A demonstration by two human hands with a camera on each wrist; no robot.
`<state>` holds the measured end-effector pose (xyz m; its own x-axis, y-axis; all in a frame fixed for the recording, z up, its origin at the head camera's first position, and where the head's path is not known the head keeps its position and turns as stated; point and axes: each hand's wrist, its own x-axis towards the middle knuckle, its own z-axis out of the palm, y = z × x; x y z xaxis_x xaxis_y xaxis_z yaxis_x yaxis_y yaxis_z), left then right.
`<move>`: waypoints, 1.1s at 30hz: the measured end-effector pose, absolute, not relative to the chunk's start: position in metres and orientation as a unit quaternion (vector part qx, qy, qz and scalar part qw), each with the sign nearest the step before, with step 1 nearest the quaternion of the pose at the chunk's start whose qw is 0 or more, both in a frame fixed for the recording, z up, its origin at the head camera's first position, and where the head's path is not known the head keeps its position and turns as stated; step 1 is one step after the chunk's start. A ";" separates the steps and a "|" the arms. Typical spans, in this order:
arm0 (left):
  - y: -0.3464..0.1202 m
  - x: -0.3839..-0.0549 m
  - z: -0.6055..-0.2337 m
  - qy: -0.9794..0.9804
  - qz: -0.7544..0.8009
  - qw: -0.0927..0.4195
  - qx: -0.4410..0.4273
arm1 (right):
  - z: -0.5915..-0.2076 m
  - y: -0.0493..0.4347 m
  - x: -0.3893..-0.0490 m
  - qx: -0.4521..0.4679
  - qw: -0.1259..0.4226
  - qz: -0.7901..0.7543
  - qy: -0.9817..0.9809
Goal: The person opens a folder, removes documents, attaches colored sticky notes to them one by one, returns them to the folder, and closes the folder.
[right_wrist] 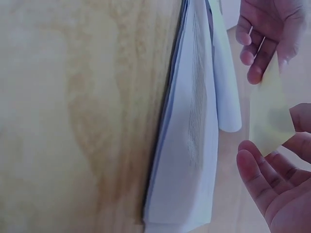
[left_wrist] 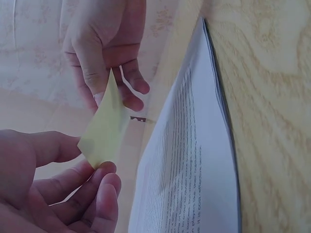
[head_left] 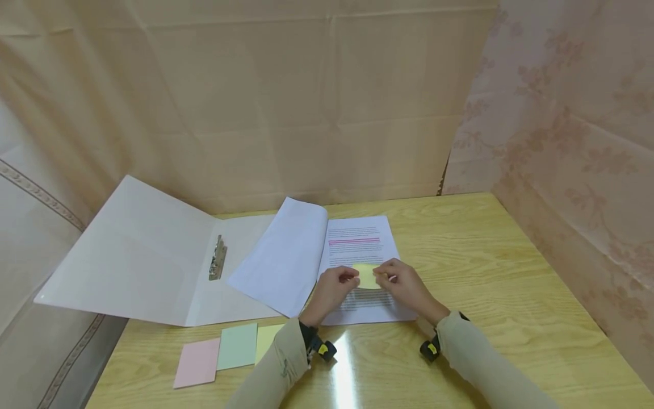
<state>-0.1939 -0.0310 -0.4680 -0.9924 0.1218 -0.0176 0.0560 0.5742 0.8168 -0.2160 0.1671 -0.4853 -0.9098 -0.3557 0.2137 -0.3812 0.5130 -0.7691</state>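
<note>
A single yellow sticky note (head_left: 367,276) is stretched between both hands, above a stack of printed pages (head_left: 352,230). My left hand (head_left: 334,291) pinches the note's left edge between thumb and fingers. At the opposite edge, my right hand (head_left: 406,287) pinches it in the same way. Both wrist views show the sticky note (left_wrist: 108,126) held off the paper, with a gap beneath it. Pink highlighter marks (head_left: 354,241) run across lines on the upper part of the printed page. Some of the lower text is hidden by the note and hands.
Left of the printed page, turned-over sheets (head_left: 286,255) curl across an open white folder (head_left: 138,255) with a metal clip (head_left: 217,258). Pink (head_left: 197,363), green (head_left: 237,346) and yellow sticky pads (head_left: 265,338) lie along the table's front left. Curtains hang behind the wooden table (head_left: 511,295).
</note>
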 end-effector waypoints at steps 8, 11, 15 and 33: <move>-0.031 -0.200 -0.470 0.893 0.445 0.052 0.031 | -0.483 0.166 -0.224 0.203 -0.002 0.431 -0.879; -0.031 -0.202 -0.472 0.895 0.443 0.059 0.019 | -0.482 0.165 -0.225 0.201 -0.011 0.426 -0.882; -0.031 -0.204 -0.474 0.895 0.440 0.068 0.006 | -0.482 0.164 -0.227 0.201 -0.016 0.417 -0.886; -0.035 -0.207 -0.483 0.944 0.326 0.031 0.049 | -0.490 0.152 -0.238 0.244 -0.065 0.342 -0.905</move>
<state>-0.2066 -0.0348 -0.4831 -0.9932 0.1132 -0.0256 0.0733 0.7832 0.6175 -0.2382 0.1520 -0.4900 -0.8724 -0.4864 0.0487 -0.3968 0.6465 -0.6516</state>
